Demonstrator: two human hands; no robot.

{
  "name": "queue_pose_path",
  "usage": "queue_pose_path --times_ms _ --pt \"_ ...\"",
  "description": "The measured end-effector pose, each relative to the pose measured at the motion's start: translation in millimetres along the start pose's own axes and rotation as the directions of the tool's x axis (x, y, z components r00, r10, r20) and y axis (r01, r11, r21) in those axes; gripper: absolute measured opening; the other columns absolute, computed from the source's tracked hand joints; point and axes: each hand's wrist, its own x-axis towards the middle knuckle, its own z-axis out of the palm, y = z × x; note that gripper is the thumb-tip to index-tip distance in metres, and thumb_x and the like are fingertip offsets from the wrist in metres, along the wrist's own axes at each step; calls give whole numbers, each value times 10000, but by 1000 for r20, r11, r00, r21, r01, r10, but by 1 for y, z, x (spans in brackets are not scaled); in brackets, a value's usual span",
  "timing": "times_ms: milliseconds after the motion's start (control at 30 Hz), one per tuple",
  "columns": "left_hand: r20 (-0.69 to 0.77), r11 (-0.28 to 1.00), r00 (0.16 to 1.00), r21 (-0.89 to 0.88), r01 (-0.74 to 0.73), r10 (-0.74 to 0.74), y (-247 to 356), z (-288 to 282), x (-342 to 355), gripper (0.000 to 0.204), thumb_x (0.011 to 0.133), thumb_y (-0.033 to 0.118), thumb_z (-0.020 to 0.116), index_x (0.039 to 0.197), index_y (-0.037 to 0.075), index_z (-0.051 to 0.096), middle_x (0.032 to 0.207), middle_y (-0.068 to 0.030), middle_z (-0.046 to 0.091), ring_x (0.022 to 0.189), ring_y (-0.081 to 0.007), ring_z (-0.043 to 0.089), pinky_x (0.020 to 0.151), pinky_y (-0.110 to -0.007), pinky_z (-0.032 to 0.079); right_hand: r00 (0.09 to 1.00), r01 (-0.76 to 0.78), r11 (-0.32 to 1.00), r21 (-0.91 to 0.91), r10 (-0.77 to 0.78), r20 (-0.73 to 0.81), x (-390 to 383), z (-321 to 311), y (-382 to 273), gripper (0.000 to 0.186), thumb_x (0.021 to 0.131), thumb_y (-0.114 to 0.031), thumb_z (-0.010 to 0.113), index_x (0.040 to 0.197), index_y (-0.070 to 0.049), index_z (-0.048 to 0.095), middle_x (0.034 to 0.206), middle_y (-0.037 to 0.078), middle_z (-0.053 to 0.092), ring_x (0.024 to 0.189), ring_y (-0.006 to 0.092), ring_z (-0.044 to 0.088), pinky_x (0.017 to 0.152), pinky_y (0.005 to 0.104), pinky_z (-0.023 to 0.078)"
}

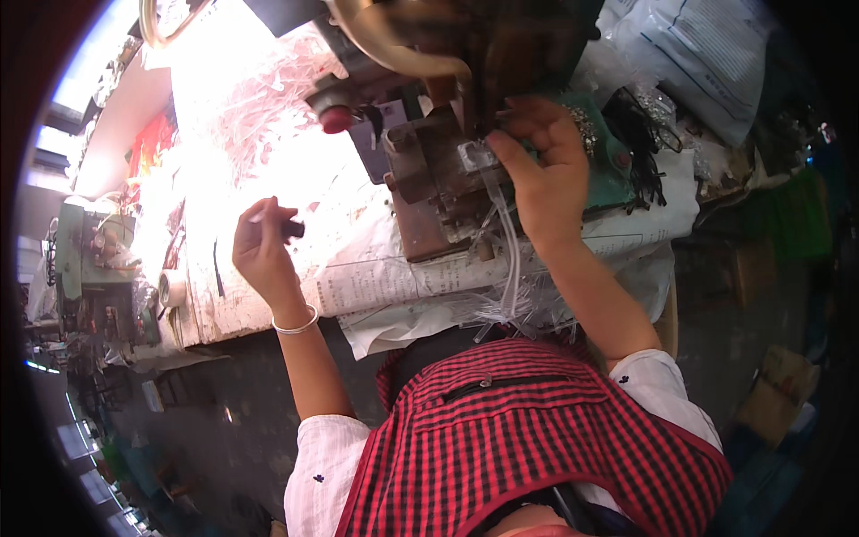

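Note:
My left hand (pixel 264 242) is closed on a small dark object (pixel 293 229) over the paper-covered bench, left of a metal press (pixel 420 166) with a red knob (pixel 336 120). Fingers curled, my right hand (pixel 548 179) grips a clear plastic piece (pixel 474 156) at the press, its thumb against it beside the press's upright shaft. A clear strip (pixel 508 251) hangs from there toward a bunch of similar strips (pixel 506 309) at the bench's front. The tips of my right fingers are partly blurred.
Pale strips (pixel 264 94) lie heaped at the back left. Right of the press are a green tray (pixel 604 192) with small metal parts, black cords (pixel 646 152) and plastic bags (pixel 693 63). Another green machine (pixel 85 251) stands at far left. The paper-covered bench edge (pixel 358 304) crosses above my apron.

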Motion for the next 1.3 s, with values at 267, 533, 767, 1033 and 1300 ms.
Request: queue_pose_path --times_ms 267,533,767,1033,1300 --pt "92 791 806 156 -592 585 34 53 -48 189 957 -35 584 1111 -67 690 1093 -198 708 963 -255 706 838 -342 590 986 33 991 -131 -10 169 -16 -1 -44 454 858 13 623 1306 3 548 1084 123 702 1004 194 681 902 316 512" --pt "456 349 276 -84 -933 846 70 129 -76 276 746 107 792 996 18 715 1018 -115 718 713 -178 681 623 -288 567 972 175 605 -777 18 233 18 -102 47 247 874 -28 581 1077 -67 716 1067 158 722 1011 348 689 872 392 539" --pt "414 309 240 -109 -945 878 63 135 -72 262 740 75 820 982 41 726 981 -113 738 635 -162 666 538 -264 537 999 18 672 -740 -41 -12 26 -136 35 173 875 -47 607 1017 -41 705 993 134 718 971 320 681 853 388 526" --pt "440 397 321 -90 -913 838 61 125 -80 262 747 53 798 1000 58 733 1034 -118 741 696 -172 682 609 -280 562 991 128 192 -973 -63 118 6 -112 47 138 810 -169 721 930 -104 701 1040 106 651 1035 343 601 842 461 505" --pt "-39 906 919 188 -379 392 -31 84 -51 326 820 17 747 1136 -12 669 1180 -177 644 932 -275 683 781 -336 575 995 80 454 -887 -95 41 -1 -126 51 144 925 -134 661 1044 -61 700 956 125 721 873 295 696 777 382 530"
